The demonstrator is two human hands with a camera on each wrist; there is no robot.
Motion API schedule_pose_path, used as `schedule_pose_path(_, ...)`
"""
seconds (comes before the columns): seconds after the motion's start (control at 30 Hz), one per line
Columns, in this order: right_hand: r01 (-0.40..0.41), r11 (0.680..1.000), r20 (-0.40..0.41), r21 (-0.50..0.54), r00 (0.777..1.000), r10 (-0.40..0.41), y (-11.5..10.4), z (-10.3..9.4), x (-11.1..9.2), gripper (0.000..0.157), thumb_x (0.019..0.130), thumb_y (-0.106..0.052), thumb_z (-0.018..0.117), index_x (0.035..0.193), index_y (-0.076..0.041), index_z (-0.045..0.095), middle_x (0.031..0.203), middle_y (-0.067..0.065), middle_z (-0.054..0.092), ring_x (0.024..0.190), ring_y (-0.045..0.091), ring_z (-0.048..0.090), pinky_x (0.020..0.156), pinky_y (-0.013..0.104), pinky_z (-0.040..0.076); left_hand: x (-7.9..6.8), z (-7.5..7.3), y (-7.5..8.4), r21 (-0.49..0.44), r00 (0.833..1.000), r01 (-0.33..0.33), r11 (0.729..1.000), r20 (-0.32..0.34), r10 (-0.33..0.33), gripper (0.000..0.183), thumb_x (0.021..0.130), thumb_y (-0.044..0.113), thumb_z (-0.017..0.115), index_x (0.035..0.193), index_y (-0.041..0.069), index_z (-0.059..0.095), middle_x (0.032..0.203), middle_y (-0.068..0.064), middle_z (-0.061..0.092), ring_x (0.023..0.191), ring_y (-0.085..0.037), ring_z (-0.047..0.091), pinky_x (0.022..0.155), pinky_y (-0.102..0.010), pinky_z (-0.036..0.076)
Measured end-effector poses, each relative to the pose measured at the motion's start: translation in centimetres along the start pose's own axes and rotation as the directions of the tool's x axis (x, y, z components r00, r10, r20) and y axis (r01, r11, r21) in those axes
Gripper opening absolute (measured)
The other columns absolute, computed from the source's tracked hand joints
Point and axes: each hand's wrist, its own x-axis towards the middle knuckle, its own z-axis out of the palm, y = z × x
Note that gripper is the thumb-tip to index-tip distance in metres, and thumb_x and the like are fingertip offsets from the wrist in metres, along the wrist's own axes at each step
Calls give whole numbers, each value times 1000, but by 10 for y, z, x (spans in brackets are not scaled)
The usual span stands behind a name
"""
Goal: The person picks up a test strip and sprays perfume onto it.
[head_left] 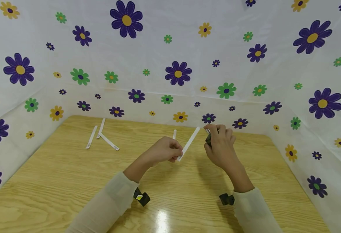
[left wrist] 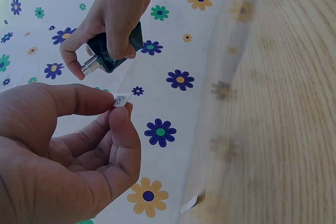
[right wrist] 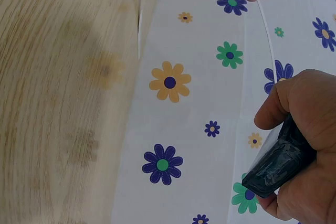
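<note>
Right, white strip is up off the counter, lower end pinched in the left hand, top leaning to 1 o'clock in head view. Right hand grips the dark bottle, tilted, at the strip's 3 o'clock; fingertip at silver sprayer. Short-looking strip lies at 10, three strips at 9. Flowered sheet at 12.

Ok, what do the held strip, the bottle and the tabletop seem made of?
Strip: probably stiff paper, matte white, thin edge bowed. Bottle: perhaps glass, dark and shiny with pale reflections; its silvery top looks metallic. Tabletop: wood or wood-look laminate, by its grain; a bright reflection suggests gloss.
</note>
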Motion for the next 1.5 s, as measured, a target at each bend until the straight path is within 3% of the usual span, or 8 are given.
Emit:
schedule_pose_path(0.23,26,999,-36,-38,999,-28,0,2,0,54,87,1,65,134,-15,44,127,33,44,107,52,36,77,58,30,-4,-4,5,16,1000,-9,1000,9,9,14,101,9,63,106,-2,70,91,-11,67,75,-17,60,74,-32,60)
schedule_pose_path(0.97,73,969,-71,-234,993,-92,-7,18,-1,50,85,-2,76,126,-14,51,120,30,50,97,50,44,74,56,34,-6,0,11,-4,999,23,1000,43,-23,13,98,6,68,102,-4,72,89,-13,71,72,-18,66,70,-32,61)
schedule_pose_path(1.3,58,963,-84,-264,993,-83,-9,25,-4,38,91,1,64,124,-12,52,117,31,50,92,47,42,73,55,31,-6,3,10,-11,998,32,999,51,-31,11,97,5,68,97,-4,73,85,-12,71,69,-16,64,68,-31,61)
schedule_pose_path(1.5,28,969,-77,-247,996,-48,-9,27,-4,37,90,1,65,122,-10,52,116,31,50,94,47,41,73,55,32,-7,3,9,-16,998,37,999,51,-36,11,97,5,67,98,-5,73,85,-13,71,69,-16,64,67,-31,61)
